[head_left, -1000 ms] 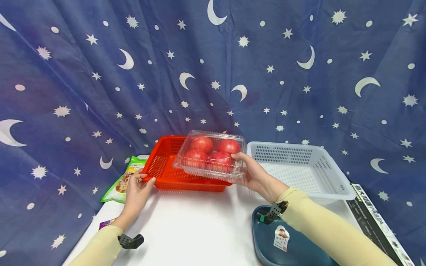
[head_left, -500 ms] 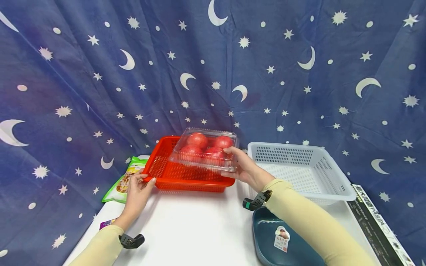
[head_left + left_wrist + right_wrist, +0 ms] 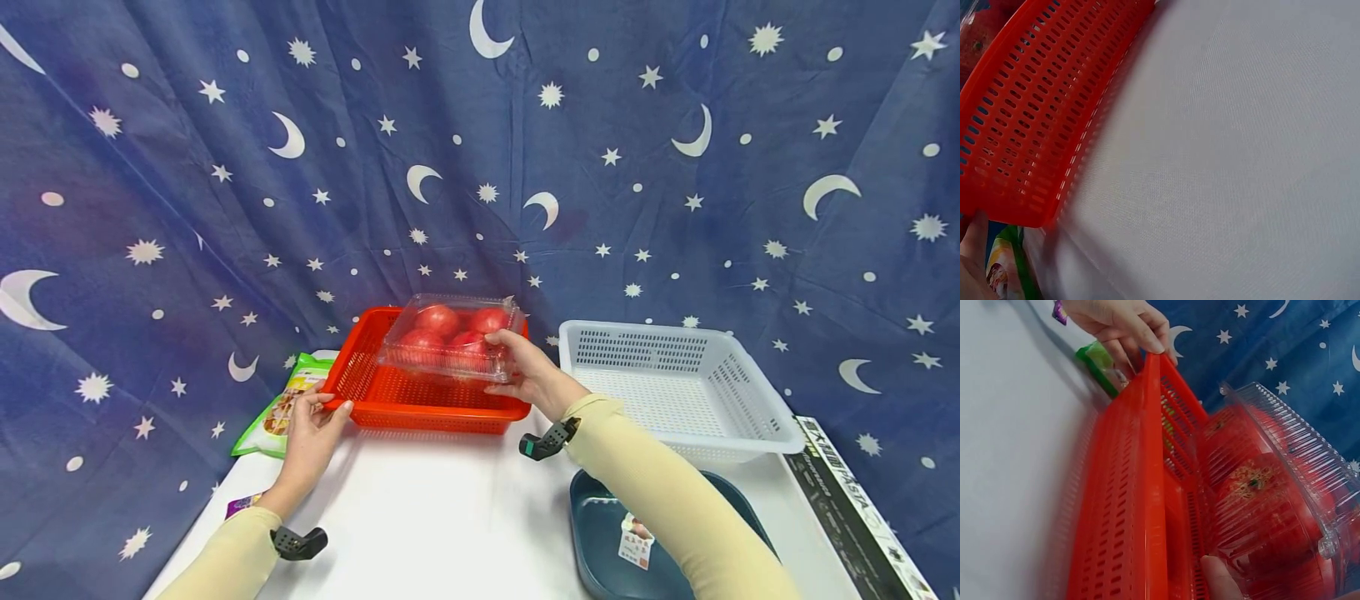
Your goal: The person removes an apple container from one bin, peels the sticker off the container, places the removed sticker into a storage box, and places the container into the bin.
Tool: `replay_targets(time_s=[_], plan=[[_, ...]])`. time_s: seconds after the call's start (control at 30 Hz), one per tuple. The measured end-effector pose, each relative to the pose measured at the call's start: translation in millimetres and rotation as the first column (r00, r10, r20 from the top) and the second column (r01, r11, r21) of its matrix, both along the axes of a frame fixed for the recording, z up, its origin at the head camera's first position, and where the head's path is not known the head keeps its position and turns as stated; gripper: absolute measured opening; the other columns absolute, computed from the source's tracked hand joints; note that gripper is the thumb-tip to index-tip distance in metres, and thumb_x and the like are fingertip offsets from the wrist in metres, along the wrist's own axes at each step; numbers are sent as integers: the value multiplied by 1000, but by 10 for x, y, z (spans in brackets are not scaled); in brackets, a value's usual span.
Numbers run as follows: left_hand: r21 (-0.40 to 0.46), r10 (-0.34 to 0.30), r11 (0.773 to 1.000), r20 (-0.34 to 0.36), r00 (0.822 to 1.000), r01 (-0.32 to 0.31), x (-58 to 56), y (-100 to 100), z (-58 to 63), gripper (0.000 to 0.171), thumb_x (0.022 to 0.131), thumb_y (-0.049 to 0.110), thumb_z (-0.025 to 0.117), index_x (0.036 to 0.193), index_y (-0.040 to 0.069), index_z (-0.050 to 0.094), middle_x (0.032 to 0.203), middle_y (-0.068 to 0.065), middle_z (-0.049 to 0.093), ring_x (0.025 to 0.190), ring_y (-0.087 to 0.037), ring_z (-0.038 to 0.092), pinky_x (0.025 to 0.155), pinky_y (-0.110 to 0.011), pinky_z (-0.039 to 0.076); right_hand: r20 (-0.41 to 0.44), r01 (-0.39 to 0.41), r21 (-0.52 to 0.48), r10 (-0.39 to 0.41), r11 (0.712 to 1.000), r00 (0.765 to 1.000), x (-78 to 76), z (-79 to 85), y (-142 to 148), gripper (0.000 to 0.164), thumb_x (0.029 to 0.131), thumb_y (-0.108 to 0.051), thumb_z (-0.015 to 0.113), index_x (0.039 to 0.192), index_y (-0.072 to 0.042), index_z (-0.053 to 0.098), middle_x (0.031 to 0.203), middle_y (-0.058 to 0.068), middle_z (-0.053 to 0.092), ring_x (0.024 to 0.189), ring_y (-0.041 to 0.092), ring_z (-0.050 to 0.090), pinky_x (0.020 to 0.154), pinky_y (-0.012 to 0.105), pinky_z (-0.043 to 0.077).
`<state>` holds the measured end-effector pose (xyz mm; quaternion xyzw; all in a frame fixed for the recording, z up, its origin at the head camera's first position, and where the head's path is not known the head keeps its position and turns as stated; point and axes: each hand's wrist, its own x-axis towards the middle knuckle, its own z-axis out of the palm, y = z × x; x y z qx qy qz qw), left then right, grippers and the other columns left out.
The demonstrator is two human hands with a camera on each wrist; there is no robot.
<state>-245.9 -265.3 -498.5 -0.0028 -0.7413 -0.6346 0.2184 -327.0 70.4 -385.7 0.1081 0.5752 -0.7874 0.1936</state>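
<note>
My left hand (image 3: 309,429) pinches the near left corner of a red plastic basket (image 3: 431,421), which has slotted walls. In the right wrist view, that hand's thumb presses on the rim and its fingers reach beneath. My right hand (image 3: 536,375) grips the right end of a clear plastic box (image 3: 1310,475), thumb on top. Several red apples (image 3: 437,320) are inside it. Tilted, the box hangs over the basket's back and right part and overlaps its rear rim in the head view. One fingertip (image 3: 1219,578) of the right hand shows beneath the box.
To the right stands a white slotted basket (image 3: 675,400). Nearer lies a dark blue tub (image 3: 600,542) with a label. A green-edged food bag (image 3: 288,400) is left of the red basket. A long black box (image 3: 840,500) lines the right edge. A starry curtain (image 3: 480,167) hangs behind.
My right hand has carried the box of apples leftward, farther over the red basket, and in the last half second slightly lower. My left hand keeps its place on the corner.
</note>
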Motion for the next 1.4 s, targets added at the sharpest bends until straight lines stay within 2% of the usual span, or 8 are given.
replay_targets(time_s=[0.07,0.27,0.3,0.4,0.5,0.67,0.8,1.4], plan=[[-13,-2,1000,0,1000,2,29,12,41,41,97,0,68,124,-14,41,159,-22,28,131,-46,49,87,-8,47,2,-4,-4,4,1000,1000,-9,-27,-36,71,85,-29,76,143,-7,41,137,20,51,120,36,54,97,60,51],[-31,5,1000,-25,1000,-6,24,3,34,40,95,-1,70,122,-13,43,161,-20,29,135,-45,47,90,-7,46,-4,-9,42,10,999,1000,-27,-70,-126,70,83,-31,79,139,-7,46,136,17,52,121,36,53,92,58,55],[-29,4,1000,-29,1000,-5,-2,-16,-7,41,95,0,70,123,-13,43,162,-18,29,135,-44,47,90,-7,45,-5,-8,50,8,999,1000,-33,-76,-139,69,82,-31,79,139,-7,47,135,17,53,120,36,53,91,58,55],[-24,-2,1000,1,1000,2,8,-8,26,42,96,2,70,124,-12,41,162,-17,30,136,-43,47,89,-6,46,-3,-5,63,6,998,1000,-46,-100,-168,69,82,-31,79,138,-6,47,134,17,53,119,36,53,90,58,56],[-9,-10,1000,20,1000,11,38,14,92,43,97,2,69,124,-13,40,162,-19,29,136,-45,46,87,-6,46,-4,-11,72,12,997,1000,-68,-127,-190,69,83,-31,79,138,-5,46,133,18,53,118,37,54,88,58,57],[8,-13,1000,26,1000,13,137,88,275,41,96,-1,68,122,-16,40,160,-25,29,135,-49,45,85,-6,47,7,-20,78,19,997,1000,-107,-167,-219,74,81,-30,80,141,-7,43,136,17,50,122,38,50,88,56,57],[-8,-11,1000,28,1000,11,171,122,336,41,96,0,68,121,-17,40,159,-29,28,133,-55,44,84,-7,47,24,-27,98,24,995,999,-132,-194,-237,77,80,-31,82,141,-7,42,138,17,50,125,39,49,89,54,57],[-19,7,1000,48,999,-6,186,139,334,40,96,-1,68,121,-17,41,159,-25,30,131,-52,48,83,-6,48,48,-74,198,66,977,997,-193,-244,-329,77,81,-31,83,142,-6,43,138,17,51,124,39,48,93,54,55]])
